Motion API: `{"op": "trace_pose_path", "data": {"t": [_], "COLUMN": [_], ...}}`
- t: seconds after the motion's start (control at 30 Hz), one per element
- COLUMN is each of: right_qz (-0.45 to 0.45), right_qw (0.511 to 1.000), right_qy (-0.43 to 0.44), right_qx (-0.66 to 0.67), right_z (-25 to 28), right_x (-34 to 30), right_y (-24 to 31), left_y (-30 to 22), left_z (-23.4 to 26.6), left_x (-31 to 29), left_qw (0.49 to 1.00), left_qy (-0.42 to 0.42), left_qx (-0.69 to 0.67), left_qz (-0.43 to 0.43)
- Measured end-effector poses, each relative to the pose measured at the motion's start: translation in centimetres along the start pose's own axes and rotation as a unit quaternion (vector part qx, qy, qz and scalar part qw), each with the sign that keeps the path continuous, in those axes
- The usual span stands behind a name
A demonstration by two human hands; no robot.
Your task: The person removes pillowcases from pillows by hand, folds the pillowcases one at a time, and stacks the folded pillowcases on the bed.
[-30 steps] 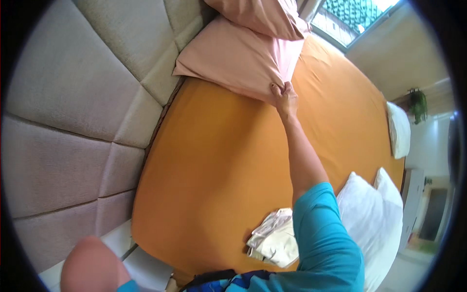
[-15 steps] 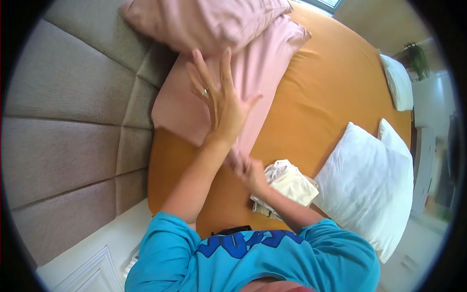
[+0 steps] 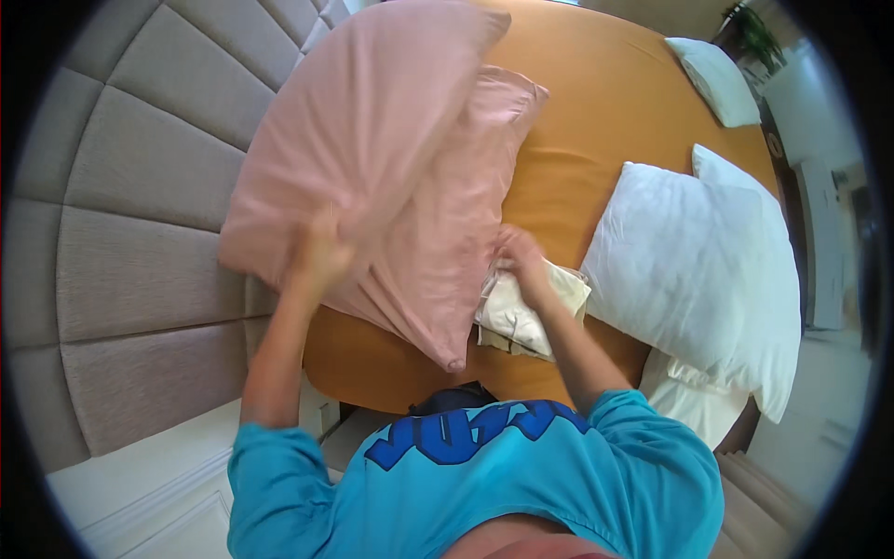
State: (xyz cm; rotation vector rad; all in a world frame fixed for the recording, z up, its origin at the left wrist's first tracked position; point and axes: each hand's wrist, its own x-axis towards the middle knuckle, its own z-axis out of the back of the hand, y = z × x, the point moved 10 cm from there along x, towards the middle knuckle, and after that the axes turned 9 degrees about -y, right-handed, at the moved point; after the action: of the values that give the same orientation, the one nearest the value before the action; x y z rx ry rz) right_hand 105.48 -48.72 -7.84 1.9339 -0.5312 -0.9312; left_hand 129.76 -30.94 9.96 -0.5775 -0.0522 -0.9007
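Note:
Two pink pillows overlap beside the headboard. My left hand (image 3: 321, 253), blurred by motion, is closed on the near edge of the upper pink pillow (image 3: 363, 112), and creases fan out from its grip. That pillow is tilted, its near side resting over the lower one. The lower pink pillow (image 3: 442, 224) lies on the bed with one corner pointing toward me. At its right edge my right hand (image 3: 521, 253) is curled, fingers closed on the pink cloth. Directly under the right hand is a folded cream cloth pile (image 3: 521, 312).
An orange sheet (image 3: 596, 102) covers the bed. White pillows (image 3: 680, 261) are stacked at the right, with white fabric (image 3: 694, 396) below them. A smaller white pillow (image 3: 715, 82) lies at the far right. The grey padded headboard (image 3: 154, 242) borders the left side.
My left hand has gone from spread in the air to gripping the upper pillow, which has come nearer. The right hand has shifted from the lower pillow's near corner to its right edge.

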Motion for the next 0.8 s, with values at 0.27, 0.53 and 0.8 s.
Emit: {"op": "trace_pose_path", "data": {"t": [0.27, 0.53, 0.8], "right_qz": [-0.009, 0.057, 0.124], "right_qw": [0.994, 0.993, 0.99], "right_qy": [-0.102, -0.01, -0.046], "right_qx": [0.043, -0.106, -0.046], "right_z": [9.4, 9.2, 8.0], "right_x": [-0.2, -8.0, -14.3], "right_y": [6.4, 4.3, 5.2], "left_y": [3.2, -13.8, -12.1], "left_z": [3.3, 3.7, -3.7], "left_x": [-28.9, -15.1, 1.0], "left_qw": [0.986, 0.993, 0.981], "left_qy": [0.152, -0.013, 0.08], "left_qx": [0.025, -0.115, -0.174], "left_qz": [0.069, -0.002, -0.014]}}
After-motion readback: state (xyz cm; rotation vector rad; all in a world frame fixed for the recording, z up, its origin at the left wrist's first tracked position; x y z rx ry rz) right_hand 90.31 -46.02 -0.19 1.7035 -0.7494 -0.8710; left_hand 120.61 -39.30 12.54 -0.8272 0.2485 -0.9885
